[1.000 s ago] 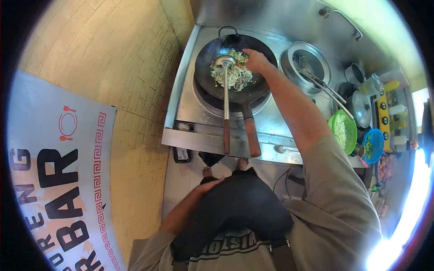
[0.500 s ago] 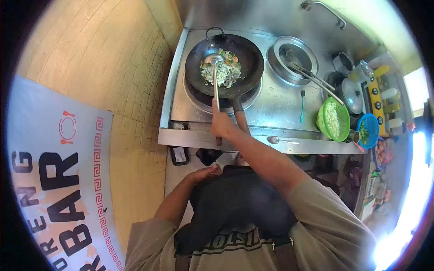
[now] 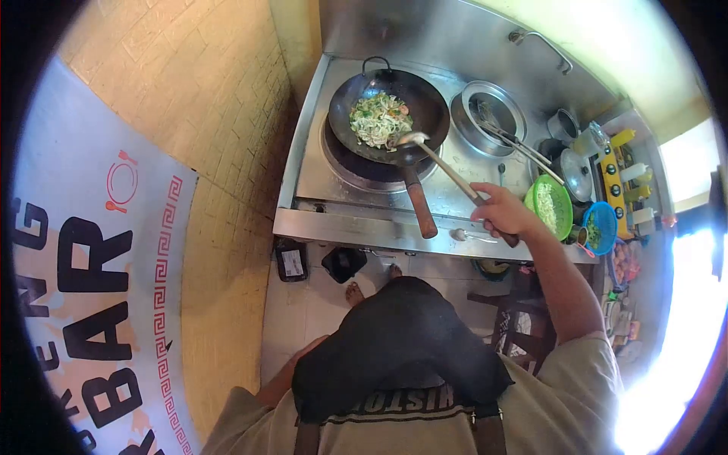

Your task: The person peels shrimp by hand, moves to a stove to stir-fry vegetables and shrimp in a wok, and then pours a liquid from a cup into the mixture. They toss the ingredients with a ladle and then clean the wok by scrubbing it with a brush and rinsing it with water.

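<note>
My right hand (image 3: 504, 208) is closed around the wooden end of a long-handled wok ladle (image 3: 453, 176), to the right of the wok handle. The ladle's bowl rests low over the near right side of a dark wok (image 3: 431, 98). A heap of shredded vegetables with green and orange bits (image 3: 378, 125) lies in the wok. The wok's wooden handle (image 3: 419, 203) points toward me with no hand on it. Of my left arm only the forearm shows beside the dark apron (image 3: 402, 341); the hand itself is hidden behind the cloth.
Right of the wok, a metal pot with a strainer (image 3: 497, 114) holds long utensils. Further right are a green basket of shredded vegetable (image 3: 561, 208), a blue basket of greens (image 3: 603, 227), a lidded pot (image 3: 574, 173) and sauce bottles (image 3: 634, 172). A spoon (image 3: 472, 236) lies on the stove's front edge.
My right hand has swung right with the ladle, drawing its bowl from the middle of the food to the wok's near right side. My left hand has slipped out of sight behind the apron.
</note>
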Available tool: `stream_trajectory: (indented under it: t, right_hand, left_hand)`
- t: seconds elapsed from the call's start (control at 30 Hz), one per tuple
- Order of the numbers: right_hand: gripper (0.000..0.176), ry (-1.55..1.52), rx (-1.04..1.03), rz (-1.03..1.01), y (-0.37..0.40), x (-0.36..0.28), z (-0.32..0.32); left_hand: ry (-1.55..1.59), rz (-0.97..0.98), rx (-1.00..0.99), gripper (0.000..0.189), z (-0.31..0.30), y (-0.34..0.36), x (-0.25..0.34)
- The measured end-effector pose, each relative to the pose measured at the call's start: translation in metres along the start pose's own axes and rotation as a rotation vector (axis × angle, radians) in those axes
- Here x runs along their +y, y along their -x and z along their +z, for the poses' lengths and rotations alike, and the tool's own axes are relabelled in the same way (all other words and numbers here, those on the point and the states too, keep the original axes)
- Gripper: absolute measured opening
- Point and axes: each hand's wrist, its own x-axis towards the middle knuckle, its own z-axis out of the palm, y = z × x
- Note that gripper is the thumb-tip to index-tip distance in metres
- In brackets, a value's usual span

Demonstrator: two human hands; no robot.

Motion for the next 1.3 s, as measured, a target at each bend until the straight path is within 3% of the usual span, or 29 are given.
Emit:
stream_trajectory:
  t: [0.07, 0.13, 0.17, 0.2, 0.27, 0.4, 0.5, 0.6, 0.7, 0.83, 1.03, 1.13, 1.23, 1.3]
  right_hand:
    - [0.064, 0.005, 0.02, -0.015, -0.026, 0.012, 0.016]
    - [0.064, 0.086, 0.136, -0.14, -0.082, 0.035, 0.043]
    - [0.064, 0.165, 0.223, -0.241, -0.105, 0.043, 0.051]
    - [0.065, 0.093, 0.234, -0.208, -0.11, 0.037, 0.052]
    - [0.065, -0.048, 0.252, -0.137, -0.114, 0.027, 0.053]
    - [0.065, -0.184, 0.135, -0.093, -0.059, 0.019, 0.016]
    - [0.069, -0.112, 0.013, -0.037, -0.025, 0.026, 0.007]
    - [0.062, -0.15, -0.035, -0.076, -0.035, 0.037, 0.023]
    - [0.061, 0.234, 0.138, -0.283, -0.088, 0.035, 0.038]
    - [0.061, 0.088, 0.073, -0.231, -0.076, 0.02, -0.011]
    - [0.061, 0.077, -0.104, -0.151, -0.043, 0.052, -0.069]
    - [0.058, 0.39, -0.006, -0.285, -0.074, 0.058, -0.045]
    - [0.054, 0.672, 0.242, -0.378, -0.134, 0.09, -0.025]
    - [0.053, 0.727, 0.234, -0.355, -0.111, 0.076, -0.043]
  left_hand:
    - [-0.101, -0.103, 0.219, 0.056, -0.007, 0.003, 0.024]
    - [-0.281, -0.255, 0.653, 0.057, -0.021, -0.02, 0.057]
    - [-0.295, -0.2, 0.689, 0.061, -0.009, -0.028, 0.082]
    - [-0.312, -0.139, 0.723, 0.065, 0.01, -0.036, 0.112]
    - [-0.428, -0.003, 0.466, 0.074, 0.053, -0.044, 0.163]
    - [-0.348, 0.108, 0.226, 0.065, 0.048, -0.117, 0.171]
    - [0.055, 0.236, 0.023, 0.057, 0.096, -0.14, 0.202]
    - [0.14, 0.486, -0.004, 0.045, 0.149, -0.161, 0.251]
    - [0.226, 0.546, 0.278, 0.025, 0.164, -0.202, 0.285]
    - [0.209, 0.657, 0.462, 0.016, 0.181, -0.223, 0.285]
    - [0.186, 0.711, 0.404, 0.027, 0.178, -0.235, 0.277]
    - [0.291, 0.772, 0.31, 0.025, 0.185, -0.228, 0.272]
    - [0.126, 0.741, 0.137, 0.045, 0.179, -0.205, 0.244]
    - [-0.096, 0.49, -0.066, 0.046, 0.119, -0.196, 0.209]
